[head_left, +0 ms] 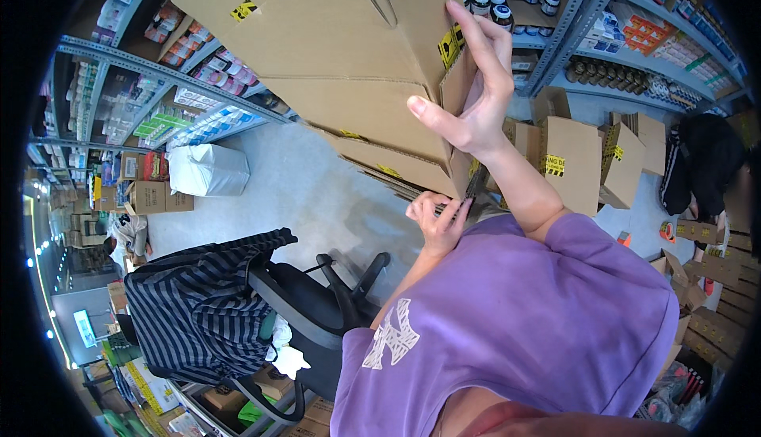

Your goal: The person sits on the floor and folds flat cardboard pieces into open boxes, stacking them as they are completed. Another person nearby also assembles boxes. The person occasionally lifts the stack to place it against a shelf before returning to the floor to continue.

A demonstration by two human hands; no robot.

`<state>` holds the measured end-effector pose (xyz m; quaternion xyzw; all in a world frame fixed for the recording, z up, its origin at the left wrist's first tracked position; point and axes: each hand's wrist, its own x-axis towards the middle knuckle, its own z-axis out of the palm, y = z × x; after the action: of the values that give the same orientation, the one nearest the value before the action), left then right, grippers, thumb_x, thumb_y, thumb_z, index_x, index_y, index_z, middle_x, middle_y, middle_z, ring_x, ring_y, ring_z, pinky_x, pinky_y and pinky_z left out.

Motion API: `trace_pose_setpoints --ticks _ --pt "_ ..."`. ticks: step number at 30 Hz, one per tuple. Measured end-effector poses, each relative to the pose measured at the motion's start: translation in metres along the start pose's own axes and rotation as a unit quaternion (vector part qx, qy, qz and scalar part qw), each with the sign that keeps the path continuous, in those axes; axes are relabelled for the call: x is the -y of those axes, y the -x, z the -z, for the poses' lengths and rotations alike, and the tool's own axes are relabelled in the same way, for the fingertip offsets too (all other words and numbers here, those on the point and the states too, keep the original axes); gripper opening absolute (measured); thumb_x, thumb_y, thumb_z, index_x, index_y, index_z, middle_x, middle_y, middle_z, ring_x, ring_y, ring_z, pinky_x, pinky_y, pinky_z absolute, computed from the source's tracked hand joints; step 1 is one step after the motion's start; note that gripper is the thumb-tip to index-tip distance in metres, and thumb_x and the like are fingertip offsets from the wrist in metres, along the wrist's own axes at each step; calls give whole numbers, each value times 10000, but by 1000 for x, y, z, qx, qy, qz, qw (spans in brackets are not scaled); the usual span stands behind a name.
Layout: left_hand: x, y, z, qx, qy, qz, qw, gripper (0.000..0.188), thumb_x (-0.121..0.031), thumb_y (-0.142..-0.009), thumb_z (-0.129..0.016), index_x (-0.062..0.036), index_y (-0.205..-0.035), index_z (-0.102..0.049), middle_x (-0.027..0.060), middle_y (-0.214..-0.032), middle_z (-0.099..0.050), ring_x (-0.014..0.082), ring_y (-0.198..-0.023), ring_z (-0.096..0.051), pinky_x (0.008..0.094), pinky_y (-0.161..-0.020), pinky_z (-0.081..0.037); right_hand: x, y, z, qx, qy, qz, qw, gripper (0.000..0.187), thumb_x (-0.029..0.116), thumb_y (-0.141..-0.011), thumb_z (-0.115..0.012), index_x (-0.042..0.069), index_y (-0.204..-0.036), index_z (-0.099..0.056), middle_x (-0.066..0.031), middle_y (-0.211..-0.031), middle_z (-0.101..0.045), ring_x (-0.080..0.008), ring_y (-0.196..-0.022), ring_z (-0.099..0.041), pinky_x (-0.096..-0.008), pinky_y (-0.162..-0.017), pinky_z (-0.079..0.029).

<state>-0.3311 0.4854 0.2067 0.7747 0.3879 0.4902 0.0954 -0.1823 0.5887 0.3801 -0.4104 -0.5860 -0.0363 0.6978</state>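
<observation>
A stack of large flattened cardboard boxes (349, 112) stands tilted in front of me, with bits of yellow-and-black tape on it. My right hand (479, 96) clasps its right edge, thumb on the front face and the other fingers along the side. Lower down, my left hand (437, 223) has its fingers curled at the bottom corner of the stack, where several cardboard layers show. Part of the left fingers' grip is hidden by the cardboard edges.
A black office chair (313, 298) with a striped garment (202, 302) is at left. Shelves (151, 72) of packaged goods line both sides. A white sack (208, 170) stands on the floor. Open cartons (571, 160) are at right, near a person in black (701, 164). Another person (129, 235) is far left.
</observation>
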Motion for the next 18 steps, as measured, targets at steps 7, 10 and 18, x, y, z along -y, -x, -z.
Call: trace_pose_setpoints --ticks 7,10,18 --pt "13 16 5 -15 32 -69 997 292 -93 -559 -904 -158 -750 -693 -1 -869 -563 197 -829 -568 375 -840 -313 18 16 -6 -11 -37 2 999 899 339 -526 -797 -15 -1318 -562 -178 -1199 -401 -286 -1083 -427 -386 -948 -388" --pt "35 15 29 -36 201 -95 974 263 -159 -613 -901 -132 -682 -649 31 -957 -569 197 -843 -595 417 -919 -346 16 28 0 0 -54 -1 999 919 350 -519 -795 -42 -1314 -553 -201 -1234 -394 -287 -1093 -428 -381 -953 -372" --pt "236 -145 139 20 383 117 916 1197 -557 -621 -843 -16 -1481 -210 148 -1468 -371 313 -1329 -399 460 -1078 -345 2 36 13 61 -164 -8 985 914 406 -540 -776 -52 -1302 -564 -199 -1269 -389 -281 -1124 -431 -373 -1006 -328"
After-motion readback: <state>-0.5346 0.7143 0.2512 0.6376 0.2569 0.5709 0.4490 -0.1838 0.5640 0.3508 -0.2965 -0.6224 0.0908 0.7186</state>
